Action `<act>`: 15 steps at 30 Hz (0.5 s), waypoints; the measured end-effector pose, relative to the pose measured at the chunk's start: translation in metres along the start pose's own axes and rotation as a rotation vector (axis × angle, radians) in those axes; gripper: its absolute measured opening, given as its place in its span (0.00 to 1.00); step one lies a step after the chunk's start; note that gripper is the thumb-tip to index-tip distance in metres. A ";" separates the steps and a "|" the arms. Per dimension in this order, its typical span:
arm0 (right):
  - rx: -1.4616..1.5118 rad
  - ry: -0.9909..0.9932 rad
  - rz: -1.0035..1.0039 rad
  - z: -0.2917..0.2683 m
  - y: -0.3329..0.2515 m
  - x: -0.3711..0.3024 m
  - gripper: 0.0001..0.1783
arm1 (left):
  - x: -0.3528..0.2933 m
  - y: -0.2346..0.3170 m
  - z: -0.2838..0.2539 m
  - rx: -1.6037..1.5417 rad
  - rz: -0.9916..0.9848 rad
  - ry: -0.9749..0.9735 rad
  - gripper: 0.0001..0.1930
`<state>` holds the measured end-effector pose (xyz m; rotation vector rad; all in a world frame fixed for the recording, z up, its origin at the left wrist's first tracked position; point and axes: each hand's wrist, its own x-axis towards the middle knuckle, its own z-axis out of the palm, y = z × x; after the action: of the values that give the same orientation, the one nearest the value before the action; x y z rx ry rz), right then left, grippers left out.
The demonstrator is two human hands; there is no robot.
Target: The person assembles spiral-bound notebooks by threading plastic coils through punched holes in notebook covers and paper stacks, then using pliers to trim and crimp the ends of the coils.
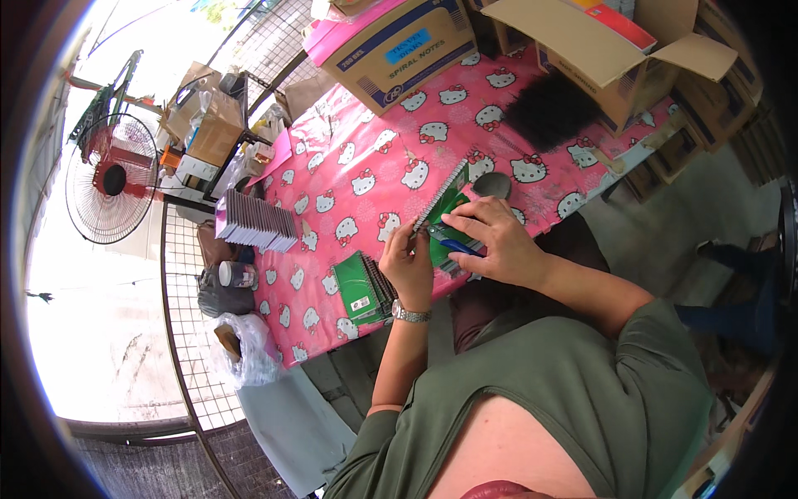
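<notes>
left hand [407, 259]: pinching wire edge of green spiral notebook [454, 203], which lies at near edge of pink tablecloth [370, 125]. right hand [501, 239]: gripping blue-handled tool [455, 246] over cover.

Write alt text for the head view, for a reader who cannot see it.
A person's left hand grips the wire-bound edge of a green spiral notebook while the right hand holds a blue-handled tool close to it. Around them spreads a pink, cat-patterned tablecloth, with more green notebooks to the left and cardboard boxes at the far side.
</notes>
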<state>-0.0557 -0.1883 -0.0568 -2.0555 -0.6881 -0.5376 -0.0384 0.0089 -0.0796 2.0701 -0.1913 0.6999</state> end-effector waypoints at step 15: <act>0.196 0.016 0.369 -0.010 0.052 -0.021 0.22 | -0.009 -0.024 -0.067 -0.629 -0.333 0.502 0.05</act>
<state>-0.0389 -0.2267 -0.0958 -1.9296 -0.3241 -0.2622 -0.0636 0.0760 -0.0740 1.2435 0.1967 0.8012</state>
